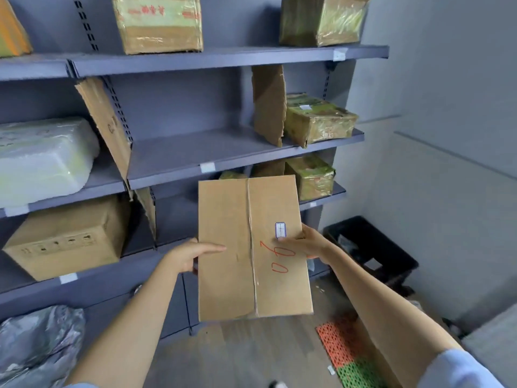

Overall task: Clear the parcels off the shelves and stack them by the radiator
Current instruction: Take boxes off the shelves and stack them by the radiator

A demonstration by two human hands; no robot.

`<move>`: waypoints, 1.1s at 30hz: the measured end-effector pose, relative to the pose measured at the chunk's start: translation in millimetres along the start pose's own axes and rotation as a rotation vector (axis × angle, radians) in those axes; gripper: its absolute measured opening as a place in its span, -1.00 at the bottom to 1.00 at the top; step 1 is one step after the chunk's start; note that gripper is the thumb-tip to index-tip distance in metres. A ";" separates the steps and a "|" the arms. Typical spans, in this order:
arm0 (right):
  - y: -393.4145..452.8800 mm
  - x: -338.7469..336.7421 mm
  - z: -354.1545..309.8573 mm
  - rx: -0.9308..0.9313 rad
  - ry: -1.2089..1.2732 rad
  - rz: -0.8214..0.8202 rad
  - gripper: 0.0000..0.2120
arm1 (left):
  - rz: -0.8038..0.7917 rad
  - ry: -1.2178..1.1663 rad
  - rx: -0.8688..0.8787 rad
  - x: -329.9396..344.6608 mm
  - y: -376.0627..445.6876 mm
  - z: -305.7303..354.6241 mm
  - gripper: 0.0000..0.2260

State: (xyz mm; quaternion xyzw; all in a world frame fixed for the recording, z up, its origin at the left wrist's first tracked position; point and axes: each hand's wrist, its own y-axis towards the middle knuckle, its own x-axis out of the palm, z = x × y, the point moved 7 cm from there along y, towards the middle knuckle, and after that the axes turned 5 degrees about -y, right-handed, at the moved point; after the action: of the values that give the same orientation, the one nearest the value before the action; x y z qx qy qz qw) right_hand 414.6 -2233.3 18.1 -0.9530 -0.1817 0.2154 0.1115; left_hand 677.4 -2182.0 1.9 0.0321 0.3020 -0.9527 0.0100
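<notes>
Cardboard parcel (253,247), flat, taped along its middle seam, red scrawl and a small sticker on its face, held in mid-air at frame centre, off the shelves (223,58). Left hand (190,254) grips its left edge, thumb across the top face; right hand (307,243) grips the right edge the same way.

Progress, judged: early to middle. One parcel is in transit; many are left. Still shelved: two taped boxes on the top shelf (158,22), a tape-wrapped parcel at middle right (319,119), another below it (312,177), a white plastic-wrapped bundle (42,161) and a brown carton (67,238) at left. Middle shelf centre sits bare.

No radiator or stack in view.

Room: grey-blue metal shelving, grey walls, wood-look floor (246,354), black bin (369,247) at right, orange-and-green mat (347,351) lower right, grey plastic bag (39,345) lower left.
</notes>
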 end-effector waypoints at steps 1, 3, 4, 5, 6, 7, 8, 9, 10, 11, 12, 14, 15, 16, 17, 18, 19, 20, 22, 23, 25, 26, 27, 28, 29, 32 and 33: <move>-17.4 -2.5 14.9 0.020 0.012 0.027 -0.51 | -0.027 0.005 -0.009 12.2 -3.9 -10.0 -0.55; -54.0 -11.6 48.0 0.070 0.039 0.103 -0.50 | -0.090 0.009 -0.022 42.8 -9.3 -26.9 -0.51; -72.8 -17.3 64.4 0.100 0.050 0.146 -0.49 | -0.115 0.022 -0.026 59.8 -11.5 -33.3 -0.47; -90.1 -23.8 79.6 0.124 0.066 0.187 -0.48 | -0.139 0.043 -0.025 77.1 -12.7 -37.4 -0.44; -110.4 -32.6 97.1 0.149 0.087 0.236 -0.49 | -0.174 0.067 -0.028 98.6 -14.5 -41.4 -0.42; -131.3 -41.8 114.2 0.172 0.118 0.284 -0.52 | -0.208 0.100 -0.030 121.3 -17.2 -44.3 -0.42; -153.2 -50.9 129.9 0.195 0.148 0.327 -0.54 | -0.244 0.142 -0.033 144.7 -20.1 -46.8 -0.42; -174.6 -61.0 144.6 0.217 0.175 0.367 -0.56 | -0.284 0.188 -0.037 169.2 -23.5 -48.6 -0.43; -195.8 -72.6 158.3 0.228 0.200 0.408 -0.56 | -0.330 0.235 -0.043 194.7 -26.9 -50.9 -0.43; -216.2 -85.5 171.8 0.240 0.222 0.451 -0.54 | -0.375 0.282 -0.048 220.8 -31.7 -52.6 -0.44; -236.3 -99.3 184.1 0.262 0.233 0.497 -0.51 | -0.414 0.324 -0.051 246.2 -35.7 -54.3 -0.44; -278.0 -127.2 205.7 0.309 0.266 0.579 -0.48 | -0.475 0.400 -0.048 298.4 -43.2 -56.7 -0.39; -299.3 -140.8 216.0 0.321 0.292 0.616 -0.48 | -0.502 0.441 -0.045 325.4 -47.1 -57.3 -0.38; -321.5 -153.9 226.0 0.331 0.311 0.654 -0.49 | -0.533 0.476 -0.041 354.2 -50.5 -57.8 -0.39; -344.1 -166.2 236.3 0.340 0.329 0.688 -0.50 | -0.568 0.507 -0.037 384.9 -55.8 -57.9 -0.41; -366.9 -178.8 247.2 0.346 0.339 0.724 -0.49 | -0.606 0.532 -0.033 417.9 -59.8 -58.9 -0.45; -390.6 -192.4 260.0 0.360 0.334 0.769 -0.49 | -0.648 0.561 -0.031 452.6 -65.1 -60.9 -0.47; -416.8 -206.8 273.9 0.382 0.320 0.821 -0.50 | -0.691 0.598 -0.029 489.5 -71.1 -64.7 -0.48; -471.9 -234.4 302.0 0.428 0.307 0.916 -0.52 | -0.776 0.681 -0.026 563.1 -89.6 -77.5 -0.43; -500.4 -247.8 316.5 0.445 0.315 0.959 -0.52 | -0.831 0.703 -0.027 600.9 -101.7 -87.0 -0.38; -555.7 -269.4 347.2 0.485 0.332 1.037 -0.50 | -0.924 0.733 -0.029 669.0 -126.5 -110.0 -0.27; -581.6 -278.2 362.0 0.513 0.330 1.064 -0.48 | -0.958 0.752 -0.034 698.8 -138.5 -123.5 -0.23; -605.4 -286.3 376.6 0.546 0.329 1.083 -0.47 | -0.985 0.769 -0.046 725.3 -150.3 -137.3 -0.20; -625.6 -293.8 390.1 0.582 0.332 1.102 -0.46 | -1.004 0.781 -0.064 748.3 -159.9 -151.0 -0.19; -641.6 -301.2 402.5 0.612 0.334 1.116 -0.46 | -1.020 0.785 -0.084 767.5 -167.2 -163.8 -0.21; -658.4 -320.3 433.2 0.652 0.337 1.107 -0.48 | -1.006 0.751 -0.168 801.3 -171.1 -193.9 -0.30; -654.6 -323.4 443.3 0.662 0.350 1.093 -0.49 | -0.975 0.735 -0.197 804.3 -165.2 -201.3 -0.30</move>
State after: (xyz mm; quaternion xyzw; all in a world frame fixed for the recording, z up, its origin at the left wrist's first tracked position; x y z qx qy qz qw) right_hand -252.7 -1706.2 -63.1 -0.8444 0.4245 0.1275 0.3009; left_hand -120.3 -1930.6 -121.4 0.2155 0.3521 -0.7418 -0.5285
